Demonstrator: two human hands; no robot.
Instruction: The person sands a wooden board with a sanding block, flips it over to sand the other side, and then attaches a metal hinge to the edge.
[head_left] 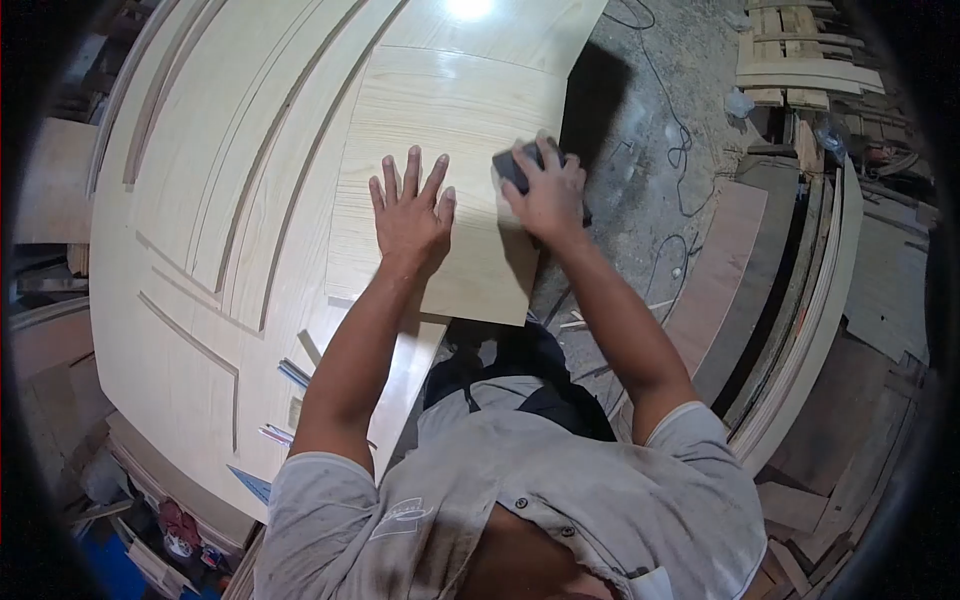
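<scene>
Head view shows, over a pale wooden surface (170, 330) in a cluttered workshop, the left hand (410, 225) flat on a board (440, 115), fingers spread; the right hand's fingers curl over a dark block (512, 172) at its right edge.

Mount: on head, single view.
Facing: forward, steeply down, past shirt (450, 480) toward board (440, 120).
Nearness: close above shirt; board farther off.
Coverage: wide, dark curved rim; floor (650, 140) right of board.
</scene>
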